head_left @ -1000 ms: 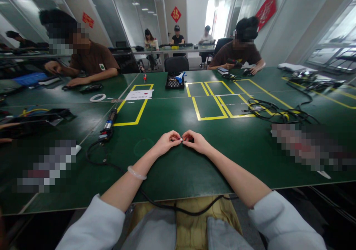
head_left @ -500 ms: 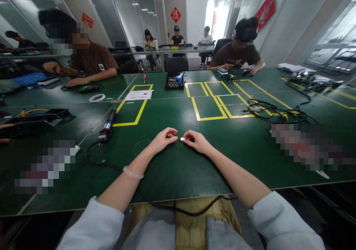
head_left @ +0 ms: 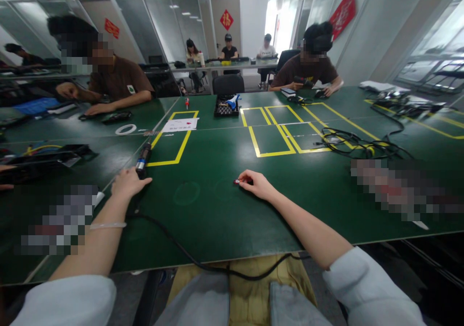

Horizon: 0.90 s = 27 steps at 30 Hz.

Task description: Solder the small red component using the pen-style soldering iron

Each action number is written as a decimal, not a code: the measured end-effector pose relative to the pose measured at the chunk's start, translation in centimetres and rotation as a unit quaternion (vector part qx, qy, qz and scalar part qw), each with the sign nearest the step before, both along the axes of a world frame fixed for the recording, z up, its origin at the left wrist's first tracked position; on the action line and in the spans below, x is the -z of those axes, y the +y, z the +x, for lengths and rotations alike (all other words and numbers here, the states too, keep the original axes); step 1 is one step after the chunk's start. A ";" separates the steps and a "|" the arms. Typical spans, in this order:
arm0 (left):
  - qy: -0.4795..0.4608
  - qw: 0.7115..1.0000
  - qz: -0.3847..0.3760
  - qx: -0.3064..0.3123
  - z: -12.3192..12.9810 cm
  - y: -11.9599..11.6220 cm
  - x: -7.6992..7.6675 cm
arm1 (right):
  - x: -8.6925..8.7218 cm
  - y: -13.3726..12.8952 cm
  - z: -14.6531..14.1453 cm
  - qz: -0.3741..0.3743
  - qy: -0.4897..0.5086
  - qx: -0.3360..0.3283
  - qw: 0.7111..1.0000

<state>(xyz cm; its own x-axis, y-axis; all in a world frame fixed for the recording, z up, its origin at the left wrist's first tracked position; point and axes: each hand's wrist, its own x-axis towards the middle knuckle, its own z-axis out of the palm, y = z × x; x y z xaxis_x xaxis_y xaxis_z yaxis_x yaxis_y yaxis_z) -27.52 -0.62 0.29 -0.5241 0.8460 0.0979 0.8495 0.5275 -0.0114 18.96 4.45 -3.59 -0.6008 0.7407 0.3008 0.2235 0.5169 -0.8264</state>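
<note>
My right hand rests over the green table with thumb and fingers pinched on a small red and silver piece; its exact kind is too small to make out. Off to the left, my left hand reaches over the lower end of a black and silver cylindrical tool with a blue band, perhaps an electric screwdriver. The left thumb sticks out to the right, apart from the fingers, and the hand hides the tool's near end. A black cord runs from near that hand over the table's front edge.
Yellow tape outlines mark the table. Coiled black cables lie right; a black tray and a white paper lie farther back. Co-workers sit across at left and right. Blurred patches cover both sides.
My left hand has moved left, away from my right hand, to the cylindrical tool. My right hand stays in place with the small piece.
</note>
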 end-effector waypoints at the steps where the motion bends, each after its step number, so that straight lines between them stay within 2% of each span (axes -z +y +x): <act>1: -0.006 1.000 -0.017 0.003 -0.9 -0.1 0.0 | 0.0 0.0 0.0 0.002 0.000 0.000 1.000; 5: -0.008 0.999 -0.031 0.035 -1.6 0.0 0.0 | 0.0 -0.1 0.0 0.013 -0.004 0.005 1.000; 11: -0.010 0.998 -0.007 0.066 2.3 0.0 -0.1 | -0.5 -0.3 -0.1 0.015 -0.002 0.023 1.000; 14: -0.025 0.995 0.008 0.099 5.6 0.1 0.0 | -0.6 -0.4 -0.1 0.000 0.007 0.014 1.000; 18: -0.033 0.989 0.018 0.143 11.4 0.4 0.0 | -0.5 -0.4 -0.1 -0.003 0.007 0.013 1.000; 23: -0.035 0.977 0.027 0.208 18.8 0.6 -0.2 | -0.1 0.0 -0.1 0.019 0.014 0.023 0.999; 27: -0.039 0.966 0.030 0.253 23.3 0.6 -0.2 | 0.0 0.0 -0.2 0.024 0.021 0.023 0.999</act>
